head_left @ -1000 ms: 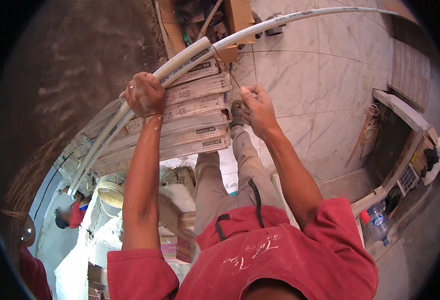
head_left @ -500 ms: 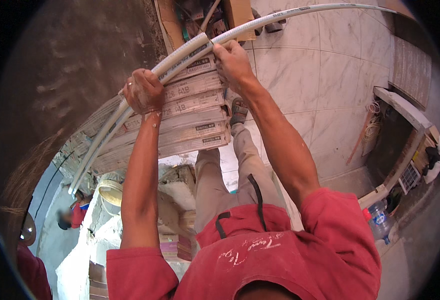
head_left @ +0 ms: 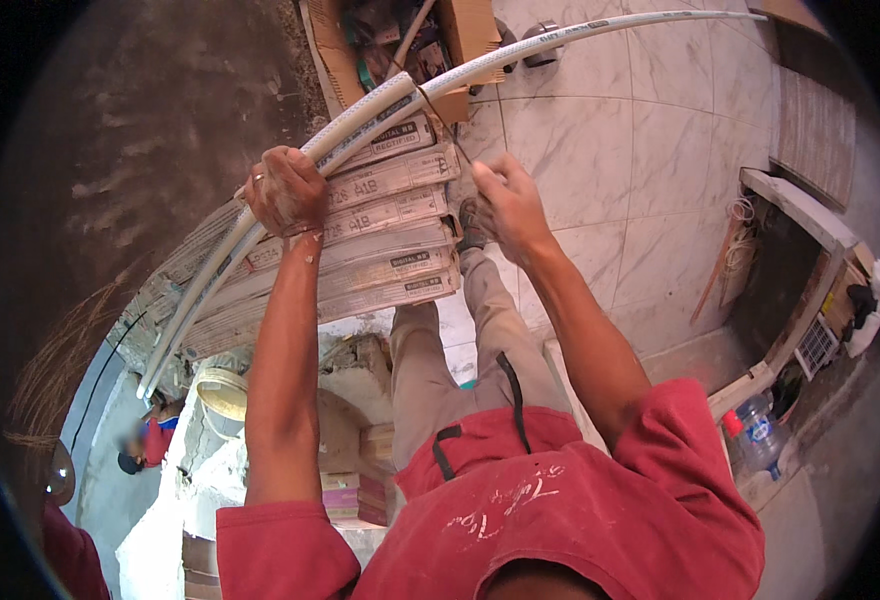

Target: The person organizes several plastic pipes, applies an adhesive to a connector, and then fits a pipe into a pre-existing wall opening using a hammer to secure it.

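Two white pipes lie side by side in my closed left hand [head_left: 286, 190]. The longer pipe [head_left: 560, 38] curves away to the far right, while the shorter pipe [head_left: 365, 110] ends just past the hand. Around the pipes near that cut end passes a thin dark wire [head_left: 444, 122]. My right hand [head_left: 512, 208] pinches the wire's other end and holds it taut, apart from the pipes. Under the pipes sits a stack of long flat cartons [head_left: 380, 215].
An open cardboard box [head_left: 475, 45] with mixed items stands at the far side on marble-look floor tiles [head_left: 585, 135]. A bucket [head_left: 222, 393] and another person [head_left: 150, 440] are at lower left. A plastic bottle [head_left: 758, 432] stands at right.
My right hand has moved off the pipes, down and to the right, drawing the dark wire out straight. My left hand has kept its grip on the pipes.
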`<action>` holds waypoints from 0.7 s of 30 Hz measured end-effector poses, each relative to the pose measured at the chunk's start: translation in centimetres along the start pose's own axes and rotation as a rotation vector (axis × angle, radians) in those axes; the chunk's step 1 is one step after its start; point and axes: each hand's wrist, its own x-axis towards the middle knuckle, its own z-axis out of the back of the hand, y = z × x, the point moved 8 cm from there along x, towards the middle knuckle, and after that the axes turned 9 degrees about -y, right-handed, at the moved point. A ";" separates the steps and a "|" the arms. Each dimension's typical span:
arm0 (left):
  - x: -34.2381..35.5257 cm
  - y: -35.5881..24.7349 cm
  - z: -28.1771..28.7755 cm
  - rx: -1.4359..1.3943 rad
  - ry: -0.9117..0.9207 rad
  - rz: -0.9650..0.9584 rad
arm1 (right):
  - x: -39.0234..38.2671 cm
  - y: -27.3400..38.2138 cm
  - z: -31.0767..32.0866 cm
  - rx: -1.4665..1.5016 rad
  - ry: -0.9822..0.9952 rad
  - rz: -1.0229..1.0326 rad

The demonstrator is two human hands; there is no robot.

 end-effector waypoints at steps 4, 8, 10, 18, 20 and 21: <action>0.1 -1.4 0.2 0.024 0.043 -0.025 | 3.4 3.8 -2.5 0.011 -0.004 0.143; -0.2 0.0 -0.8 0.025 0.026 -0.005 | 2.3 2.2 -1.4 -0.081 -0.013 0.160; -0.3 0.3 -0.5 0.030 0.032 0.023 | -0.2 0.1 0.4 -0.033 -0.008 -0.028; -0.2 0.2 -1.0 0.017 0.016 -0.002 | 1.4 2.4 -2.0 -0.007 0.023 -0.031; -0.2 0.4 -0.7 0.001 0.003 0.015 | -0.6 1.1 0.0 0.028 0.017 -0.116; 0.1 0.0 -0.5 -0.004 -0.015 0.003 | -0.4 1.0 0.4 0.006 0.003 -0.075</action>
